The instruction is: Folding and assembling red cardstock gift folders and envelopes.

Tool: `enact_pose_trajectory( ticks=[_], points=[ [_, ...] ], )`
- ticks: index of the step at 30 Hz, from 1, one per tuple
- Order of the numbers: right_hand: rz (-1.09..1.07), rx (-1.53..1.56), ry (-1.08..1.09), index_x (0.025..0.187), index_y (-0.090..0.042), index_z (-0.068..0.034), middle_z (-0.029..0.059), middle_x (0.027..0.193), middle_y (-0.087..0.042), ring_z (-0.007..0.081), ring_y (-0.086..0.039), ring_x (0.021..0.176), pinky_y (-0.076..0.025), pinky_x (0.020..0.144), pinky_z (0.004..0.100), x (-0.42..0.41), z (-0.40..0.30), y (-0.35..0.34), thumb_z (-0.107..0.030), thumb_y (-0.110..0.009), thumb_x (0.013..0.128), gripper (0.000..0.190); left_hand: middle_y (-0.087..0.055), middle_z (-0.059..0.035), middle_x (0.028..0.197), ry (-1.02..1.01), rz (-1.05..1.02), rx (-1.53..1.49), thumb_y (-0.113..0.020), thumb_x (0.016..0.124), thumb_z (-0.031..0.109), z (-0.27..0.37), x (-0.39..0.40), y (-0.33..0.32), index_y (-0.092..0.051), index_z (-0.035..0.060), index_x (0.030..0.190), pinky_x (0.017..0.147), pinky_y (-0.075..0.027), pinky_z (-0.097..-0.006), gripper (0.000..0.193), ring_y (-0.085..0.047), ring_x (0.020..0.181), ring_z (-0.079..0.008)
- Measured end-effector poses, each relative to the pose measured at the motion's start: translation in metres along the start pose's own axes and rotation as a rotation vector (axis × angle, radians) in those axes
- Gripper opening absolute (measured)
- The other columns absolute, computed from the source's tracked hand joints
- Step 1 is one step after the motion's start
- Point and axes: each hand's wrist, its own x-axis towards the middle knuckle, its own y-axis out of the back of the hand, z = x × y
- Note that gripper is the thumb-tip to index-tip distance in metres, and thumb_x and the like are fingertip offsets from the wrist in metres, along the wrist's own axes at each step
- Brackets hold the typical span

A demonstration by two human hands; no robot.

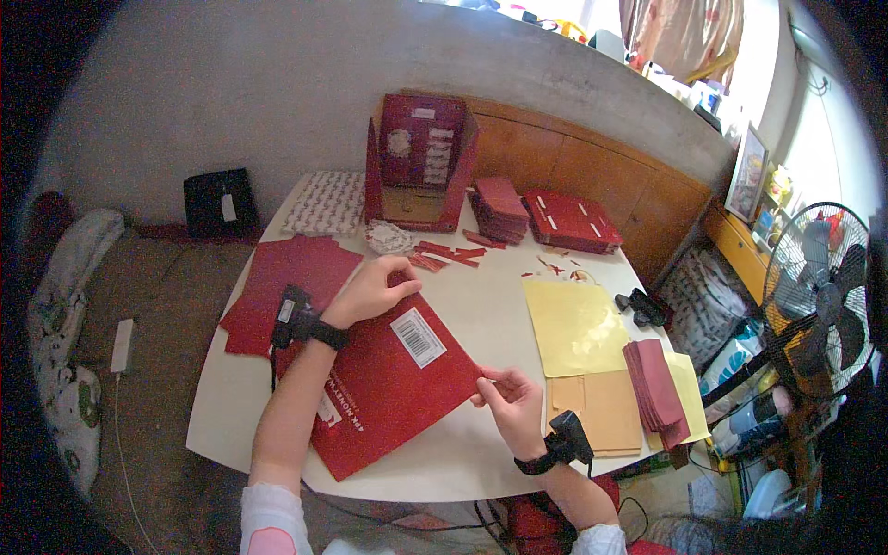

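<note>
Before me a large red printed cardboard sheet (416, 395), bearing a white barcode label (418, 338), lies tilted over the white table (485, 305). My left hand (378, 290) pinches its upper corner between thumb and fingers. At its right corner, my right hand (510, 402) grips the edge with thumb and forefinger. Each wrist wears a black strap with a small device. Under and beside my left forearm lie more red sheets (305, 267). Yellow paper (576, 326) and tan card (603, 416) lie right of my right hand, beside a stack of folded dull-red pieces (652, 392).
At the back stand an open red cardboard box (465, 187), a stack of dull-red pieces (498, 208) and a pile of red packs (572, 218). Red strips (451, 254) and scraps lie in front. Bubble-like patterned wrap (326, 202) is at back left; a fan (822, 298) stands right.
</note>
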Motion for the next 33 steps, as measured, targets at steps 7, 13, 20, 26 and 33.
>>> enact_pose_trajectory(
  ticks=[7, 13, 20, 26, 33],
  points=[
    [0.013, 0.035, 0.175, 0.103, -0.052, 0.003, 0.0107, 0.095, -0.062, 0.0103, -0.058, 0.067, -0.049, 0.057, 0.0212, 0.000, -0.008, -0.005, -0.001, -0.060, 0.081, 0.024, -0.059, -0.0064, 0.077, 0.073, 0.034, -0.053, -0.062, 0.079, 0.020, 0.010, 0.001, 0.008, -0.058, 0.0006, 0.081, 0.071, -0.043, -0.0276, 0.020, -0.055, 0.075, -0.0133],
    [0.042, 0.062, 0.113, 0.112, -0.043, 0.000, 0.0088, 0.094, -0.057, 0.0094, -0.055, 0.063, -0.046, 0.054, 0.0205, -0.003, -0.019, -0.009, 0.000, -0.060, 0.081, 0.035, -0.059, -0.0048, 0.077, 0.060, 0.058, -0.086, -0.062, 0.080, 0.021, 0.011, 0.002, 0.006, -0.057, 0.0004, 0.081, 0.071, -0.043, -0.0268, 0.021, -0.053, 0.075, -0.0117],
    [0.036, 0.111, 0.205, 0.109, -0.044, -0.001, 0.0079, 0.083, -0.058, 0.0088, -0.054, 0.061, -0.045, 0.053, 0.0201, -0.003, -0.011, -0.006, -0.001, -0.060, 0.082, 0.032, -0.061, -0.0088, 0.079, 0.068, 0.078, -0.112, -0.062, 0.079, 0.019, 0.014, 0.002, 0.004, -0.058, -0.0002, 0.080, 0.074, -0.042, -0.0292, 0.020, -0.055, 0.079, -0.0154],
    [0.000, 0.042, 0.189, 0.106, -0.045, -0.002, 0.0068, 0.080, -0.058, 0.0088, -0.054, 0.061, -0.044, 0.053, 0.0201, -0.001, -0.010, -0.001, -0.001, -0.059, 0.082, 0.028, -0.059, -0.0049, 0.076, 0.053, 0.072, -0.112, -0.061, 0.081, 0.020, 0.017, 0.002, 0.003, -0.056, 0.0004, 0.077, 0.072, -0.042, -0.0272, 0.021, -0.053, 0.077, -0.0119],
    [-0.105, 0.056, 0.193, 0.109, -0.045, -0.003, 0.0052, 0.083, -0.059, 0.0085, -0.055, 0.065, -0.045, 0.059, 0.0206, 0.004, -0.013, 0.002, -0.002, -0.058, 0.083, 0.030, -0.059, -0.0057, 0.076, 0.057, -0.018, -0.057, -0.063, 0.079, 0.020, 0.028, 0.000, -0.002, -0.057, 0.0017, 0.079, 0.073, -0.044, -0.0281, 0.019, -0.055, 0.078, -0.0131]
  ],
)
